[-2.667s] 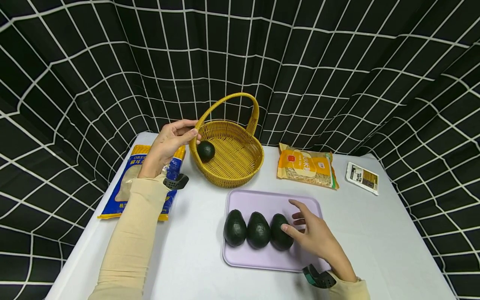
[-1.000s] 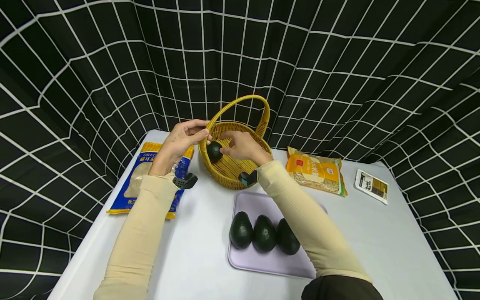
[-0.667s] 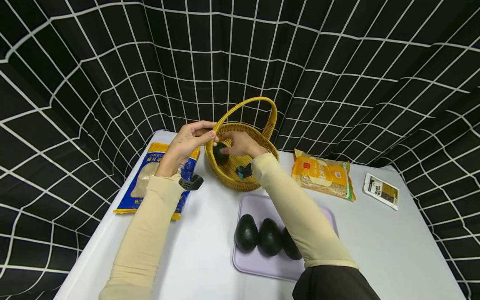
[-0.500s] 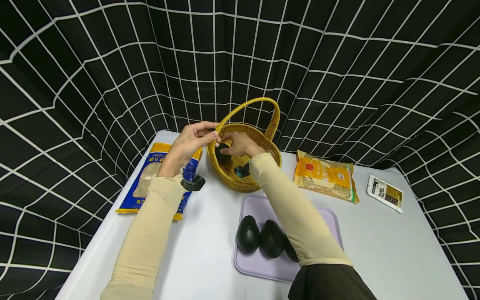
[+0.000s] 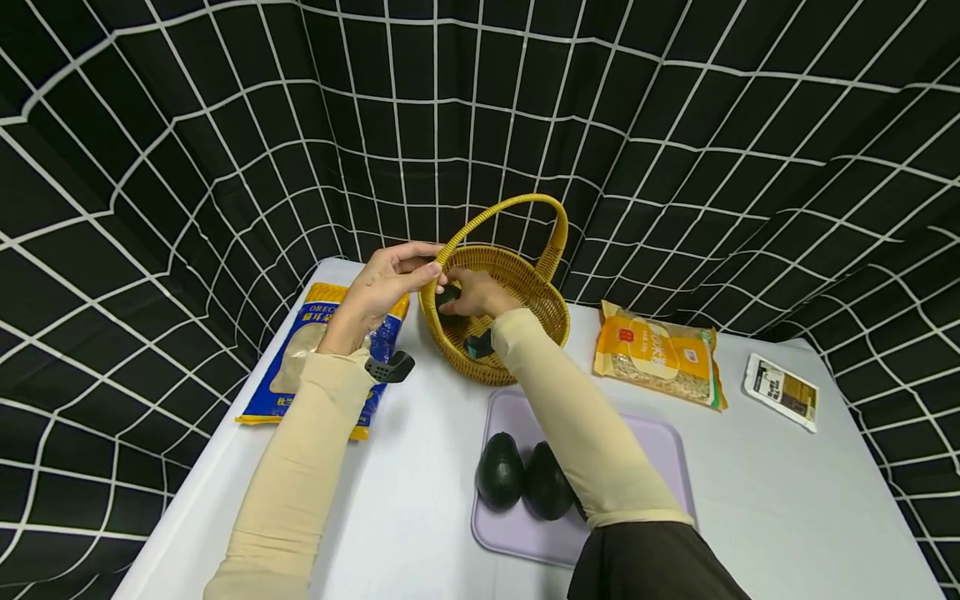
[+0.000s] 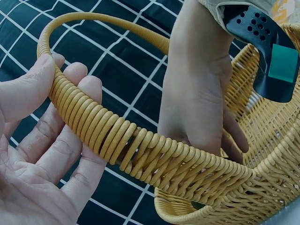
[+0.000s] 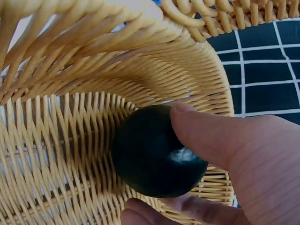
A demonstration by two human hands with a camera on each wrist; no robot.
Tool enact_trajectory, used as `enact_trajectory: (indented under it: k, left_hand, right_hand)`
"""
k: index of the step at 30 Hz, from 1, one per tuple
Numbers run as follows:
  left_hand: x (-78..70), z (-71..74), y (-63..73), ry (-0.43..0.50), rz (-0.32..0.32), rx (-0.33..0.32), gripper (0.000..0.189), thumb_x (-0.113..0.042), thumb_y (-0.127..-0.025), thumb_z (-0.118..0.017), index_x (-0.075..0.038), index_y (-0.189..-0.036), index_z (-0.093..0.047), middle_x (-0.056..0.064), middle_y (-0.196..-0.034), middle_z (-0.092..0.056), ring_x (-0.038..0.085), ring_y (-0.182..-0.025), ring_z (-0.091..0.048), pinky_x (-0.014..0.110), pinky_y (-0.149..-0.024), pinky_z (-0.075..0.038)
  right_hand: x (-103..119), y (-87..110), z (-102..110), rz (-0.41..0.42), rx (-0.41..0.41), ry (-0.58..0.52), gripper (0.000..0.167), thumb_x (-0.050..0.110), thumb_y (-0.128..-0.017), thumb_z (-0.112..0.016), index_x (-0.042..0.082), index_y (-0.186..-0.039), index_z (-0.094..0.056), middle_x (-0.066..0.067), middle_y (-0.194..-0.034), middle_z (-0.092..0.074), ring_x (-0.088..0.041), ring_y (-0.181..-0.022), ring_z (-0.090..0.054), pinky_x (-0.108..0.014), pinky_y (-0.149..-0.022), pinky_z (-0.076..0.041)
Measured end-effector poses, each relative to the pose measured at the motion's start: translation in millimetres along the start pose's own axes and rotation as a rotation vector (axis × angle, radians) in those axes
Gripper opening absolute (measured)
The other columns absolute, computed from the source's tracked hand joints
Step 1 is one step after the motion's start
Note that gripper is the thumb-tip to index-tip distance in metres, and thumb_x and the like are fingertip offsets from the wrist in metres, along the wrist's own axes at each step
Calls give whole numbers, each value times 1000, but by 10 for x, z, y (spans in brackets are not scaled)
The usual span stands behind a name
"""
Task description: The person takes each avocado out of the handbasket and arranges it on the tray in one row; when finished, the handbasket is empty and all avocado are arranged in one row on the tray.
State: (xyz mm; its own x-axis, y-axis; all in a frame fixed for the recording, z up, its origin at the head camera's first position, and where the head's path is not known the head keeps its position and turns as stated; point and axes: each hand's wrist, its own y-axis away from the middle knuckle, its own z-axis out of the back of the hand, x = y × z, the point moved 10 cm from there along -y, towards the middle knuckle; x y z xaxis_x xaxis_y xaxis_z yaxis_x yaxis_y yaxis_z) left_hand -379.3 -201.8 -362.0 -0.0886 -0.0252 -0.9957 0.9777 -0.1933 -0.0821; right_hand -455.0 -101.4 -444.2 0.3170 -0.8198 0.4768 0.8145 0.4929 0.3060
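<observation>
My left hand holds the left side of the yellow wicker basket's handle between thumb and fingers. Inside the basket, my right hand grips a dark green avocado near the left wall, thumb on top and fingers curled below. In the head view that avocado is partly covered by the hand. On the lilac tray lie a left avocado and a second avocado beside it; the right sleeve hides nearly all of a third.
A blue and yellow food bag lies under the left forearm. Right of the basket is an orange bag of grains, with a small white and brown packet farther right. A black grid curtain encloses the white table.
My right hand has gone from the tray up into the basket and taken hold of the avocado there. The left hand stays on the handle. The head view has shifted, sliding the scene rightward.
</observation>
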Motion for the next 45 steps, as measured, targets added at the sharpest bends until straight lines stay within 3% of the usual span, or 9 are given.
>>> enact_trajectory:
  k: [5,8,12,18,26,32,39,45]
  left_hand:
    - [-1,5,2,-9,2,-6,37,-15,-103,-60,-5,-139,-59,2,-96,-72,25,-93,-71,25,-91,-55]
    - [6,3,-2,-1,3,-4,37,-14,-103,-60,-5,-138,-59,2,-95,-72,26,-93,-71,25,-91,-55]
    - [15,-1,-5,4,5,-1,37,-14,-103,-60,-4,-138,-59,1,-93,-72,18,-88,-70,25,-91,-55]
    - [4,-4,0,5,-6,2,37,-13,-103,-59,-3,-139,-58,-1,-91,-72,14,-86,-70,25,-92,-55]
    - [-1,-11,11,-2,-8,1,38,-13,-103,-60,-3,-139,-58,-2,-90,-73,14,-87,-70,26,-94,-53]
    - [16,1,7,-26,2,-12,37,-15,-103,-60,-5,-139,-58,-3,-91,-73,16,-95,-67,28,-97,-51]
    - [10,-5,2,-17,-1,-18,37,-13,-103,-59,-3,-139,-58,-2,-90,-72,15,-90,-68,26,-90,-54]
    - [-2,-7,13,-21,6,-14,37,-16,-104,-59,-3,-139,-58,-4,-89,-72,15,-91,-67,28,-94,-53]
  right_hand:
    - [-11,-11,-13,2,-4,-23,60,31,-92,-76,18,-144,-51,-14,-147,-53,-28,-123,-55,-44,-103,-51]
    - [-14,-19,-27,10,-12,-34,61,31,-91,-77,18,-144,-49,-14,-148,-53,-28,-128,-54,-45,-108,-48]
    - [-12,-29,-42,33,-38,-39,63,31,-90,-78,18,-144,-49,-14,-147,-54,-28,-134,-51,-45,-114,-43]
    - [-11,-33,-55,39,-51,-52,65,26,-88,-78,16,-145,-48,-14,-143,-58,-28,-129,-55,-43,-110,-46]
    - [-41,-5,-67,23,-46,-33,63,26,-89,-76,17,-145,-49,-14,-143,-57,-31,-133,-52,-47,-110,-46]
    - [-98,56,-2,25,-78,-40,53,25,-87,-75,19,-136,-55,-16,-140,-59,-30,-126,-56,-46,-105,-49]
    - [-133,158,66,46,-102,-30,52,28,-88,-73,20,-135,-54,-17,-134,-60,-31,-117,-57,-47,-99,-50]
    - [-129,287,144,70,-145,-40,50,28,-89,-74,20,-135,-55,-15,-126,-63,-28,-108,-57,-43,-93,-51]
